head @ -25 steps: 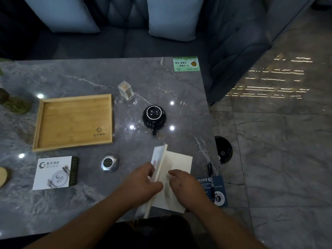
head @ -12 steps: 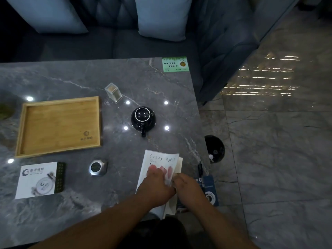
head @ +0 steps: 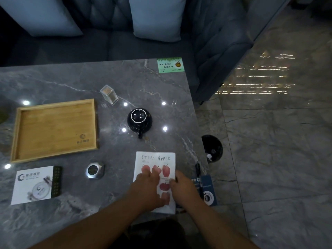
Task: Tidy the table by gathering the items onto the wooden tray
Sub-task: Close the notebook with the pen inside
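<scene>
So the booklet [head: 156, 160] with "STRAY APPLE" handwritten on the cover looks like the first thing getting picked up, and nothing's on the wooden tray [head: 53, 129] yet as far as I can see. The booklet lies closed and flat at the near edge of the marble table [head: 71, 83], right in front of the person. The left hand [head: 146, 187] is spread flat on the cover, pressing down, while the right hand [head: 185, 187] sits at the right edge with the fingers curled against it; can't tell if they've actually got under it. Hands are side by side, nearly touching. Next move, I'd guess: pinch that edge, lift, and carry it up and left to the tray, which sits well apart from it, with a small metal gadget [head: 94, 170] roughly between. Still waiting: the upside-down black cup [head: 139, 120], the clear toothpick holder [head: 108, 94], a white product box [head: 36, 184] and a blue tag [head: 206, 189] just right of the right hand.
</scene>
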`<state>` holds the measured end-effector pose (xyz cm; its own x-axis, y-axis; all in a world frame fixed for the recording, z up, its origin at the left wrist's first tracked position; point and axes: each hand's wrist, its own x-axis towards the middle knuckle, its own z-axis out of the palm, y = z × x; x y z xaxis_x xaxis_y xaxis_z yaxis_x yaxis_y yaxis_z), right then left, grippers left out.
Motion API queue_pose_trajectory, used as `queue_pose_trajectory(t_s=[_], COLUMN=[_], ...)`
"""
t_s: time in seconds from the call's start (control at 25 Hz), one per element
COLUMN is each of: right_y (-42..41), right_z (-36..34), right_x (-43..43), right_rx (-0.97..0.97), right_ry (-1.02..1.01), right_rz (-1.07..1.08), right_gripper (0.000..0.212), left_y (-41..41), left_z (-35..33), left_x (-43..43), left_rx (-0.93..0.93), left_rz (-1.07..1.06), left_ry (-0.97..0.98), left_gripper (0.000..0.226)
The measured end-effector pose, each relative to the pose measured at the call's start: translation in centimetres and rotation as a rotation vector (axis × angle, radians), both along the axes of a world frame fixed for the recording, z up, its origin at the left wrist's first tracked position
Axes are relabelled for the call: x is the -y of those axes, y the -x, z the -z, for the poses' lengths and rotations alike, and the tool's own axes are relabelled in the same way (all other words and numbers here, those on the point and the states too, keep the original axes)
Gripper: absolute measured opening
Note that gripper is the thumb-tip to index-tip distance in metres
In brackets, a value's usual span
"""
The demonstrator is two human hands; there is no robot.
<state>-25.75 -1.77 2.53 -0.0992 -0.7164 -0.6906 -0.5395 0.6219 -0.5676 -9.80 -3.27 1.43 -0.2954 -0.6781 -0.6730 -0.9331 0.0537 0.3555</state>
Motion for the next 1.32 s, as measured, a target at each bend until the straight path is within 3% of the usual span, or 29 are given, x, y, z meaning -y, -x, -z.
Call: queue_pose_trajectory(t_s=[0.16, 0.24, 0.36, 0.48, 0.68, 1.08, 1.32], right_y=[-1.0, -1.4, -1.4, -0.9, -0.9, -0.9, -1.4], right_z=[0.2, 0.3, 0.5, 0.7, 0.3, -1.2, -1.6], right_x=[0.3, 0.5, 1.0, 1.4, 1.1, 1.1, 0.8], right_rx=[-0.188, -0.258, -0.316, -0.234, -0.085, -0.018, -0.010], right_ry=[0.036, 0.055, 0.083, 0.039, -0.042, -0.046, -0.017], right_rz=[-0.048, -0.035, 0.038, 0.105, 0.170, 0.279, 0.285], right_gripper=[0.011, 0.009, 0.011, 0.019, 0.020, 0.038, 0.037], left_y=[-2.2, -3.0, -3.9, -4.1, -2.9, -1.9, -2.1], left_z=[0.8, 1.4, 2.6, 3.4, 2.9, 3.1, 3.4], left_x=[-0.1, -0.4, -1.0, -1.2, -0.2, 0.3, 0.3], left_rx=[0.054, 0.045, 0.070, 0.115, 0.105, 0.145, 0.116], left_rz=[0.217, 0.340, 0.449, 0.453, 0.311, 0.283, 0.272], left_ry=[0.256, 0.319, 0.298, 0.267, 0.293, 0.279, 0.289], left_gripper=[0.067, 0.056, 0.066, 0.076, 0.094, 0.102, 0.102])
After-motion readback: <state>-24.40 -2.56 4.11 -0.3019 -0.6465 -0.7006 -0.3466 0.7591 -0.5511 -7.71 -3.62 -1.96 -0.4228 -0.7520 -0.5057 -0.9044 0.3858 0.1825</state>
